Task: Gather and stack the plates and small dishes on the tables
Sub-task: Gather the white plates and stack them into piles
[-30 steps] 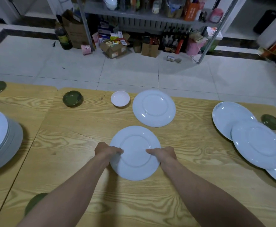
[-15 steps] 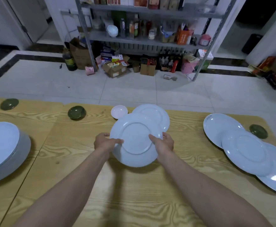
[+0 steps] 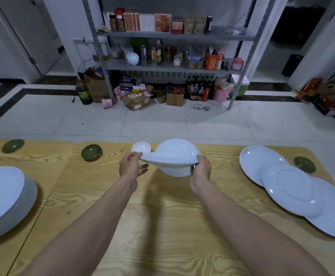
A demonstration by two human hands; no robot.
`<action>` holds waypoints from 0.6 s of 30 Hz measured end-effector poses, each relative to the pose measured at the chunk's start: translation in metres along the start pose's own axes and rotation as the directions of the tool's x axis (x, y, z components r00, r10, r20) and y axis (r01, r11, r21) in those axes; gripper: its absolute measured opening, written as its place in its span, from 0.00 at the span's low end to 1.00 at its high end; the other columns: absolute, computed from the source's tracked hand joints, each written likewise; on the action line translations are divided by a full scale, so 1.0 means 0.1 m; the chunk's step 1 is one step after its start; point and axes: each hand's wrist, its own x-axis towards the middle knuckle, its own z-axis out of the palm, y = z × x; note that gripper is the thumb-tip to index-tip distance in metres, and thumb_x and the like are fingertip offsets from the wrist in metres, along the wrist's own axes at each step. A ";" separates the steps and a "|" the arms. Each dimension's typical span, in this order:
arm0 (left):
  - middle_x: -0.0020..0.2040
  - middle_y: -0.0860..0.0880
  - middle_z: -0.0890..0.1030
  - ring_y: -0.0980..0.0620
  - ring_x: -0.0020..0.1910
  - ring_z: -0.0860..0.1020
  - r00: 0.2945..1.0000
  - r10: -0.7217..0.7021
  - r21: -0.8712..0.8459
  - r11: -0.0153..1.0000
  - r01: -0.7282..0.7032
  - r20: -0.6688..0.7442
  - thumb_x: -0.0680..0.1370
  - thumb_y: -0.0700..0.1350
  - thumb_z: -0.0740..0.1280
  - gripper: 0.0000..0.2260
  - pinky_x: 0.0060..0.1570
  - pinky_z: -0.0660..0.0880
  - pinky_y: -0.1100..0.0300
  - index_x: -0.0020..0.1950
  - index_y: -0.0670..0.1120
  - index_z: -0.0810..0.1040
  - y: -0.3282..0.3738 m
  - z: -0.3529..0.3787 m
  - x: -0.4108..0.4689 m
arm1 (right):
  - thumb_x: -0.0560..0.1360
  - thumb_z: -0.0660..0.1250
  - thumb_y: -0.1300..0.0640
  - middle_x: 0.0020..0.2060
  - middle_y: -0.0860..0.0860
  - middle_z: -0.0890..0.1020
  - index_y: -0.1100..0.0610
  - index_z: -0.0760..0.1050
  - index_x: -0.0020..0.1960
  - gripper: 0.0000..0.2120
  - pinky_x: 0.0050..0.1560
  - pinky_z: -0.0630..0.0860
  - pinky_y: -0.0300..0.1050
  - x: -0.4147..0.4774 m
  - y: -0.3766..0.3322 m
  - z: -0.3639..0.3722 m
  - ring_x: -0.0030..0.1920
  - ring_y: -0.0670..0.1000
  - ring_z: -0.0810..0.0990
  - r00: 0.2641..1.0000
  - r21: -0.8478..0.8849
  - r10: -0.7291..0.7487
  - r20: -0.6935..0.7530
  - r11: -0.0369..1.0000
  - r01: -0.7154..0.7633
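Note:
Both my hands hold one white plate (image 3: 168,160) by its opposite rims: my left hand (image 3: 130,166) pinches the left edge and my right hand (image 3: 201,172) grips the right edge. The plate is tilted, so I see it almost edge-on. It hovers just over a second white plate (image 3: 176,147) lying at the far middle of the wooden table (image 3: 162,216). A small white dish (image 3: 141,147) sits right beside that plate on the left. Whether the held plate touches the lower one I cannot tell.
A stack of white plates (image 3: 1,196) stands at the left. Three overlapping white plates (image 3: 292,188) lie at the right. Small green dishes sit at the far left (image 3: 13,146), left of centre (image 3: 92,152) and far right (image 3: 304,164). A cluttered metal shelf (image 3: 172,64) stands beyond the table.
I lifted the plate off the near middle of the table and carried it away from me. It now hangs tilted over the far plate.

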 end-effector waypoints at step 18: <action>0.55 0.49 0.82 0.46 0.49 0.82 0.979 -0.005 -0.049 0.999 0.015 0.204 0.81 0.39 0.64 0.12 0.45 0.80 0.54 0.64 0.48 0.75 -0.24 0.36 0.18 | 0.73 0.63 0.79 0.57 0.50 0.80 0.49 0.73 0.67 0.32 0.45 0.83 0.58 0.43 -0.28 -0.57 0.54 0.55 0.81 0.952 -0.162 0.119 0.282 0.984 -0.075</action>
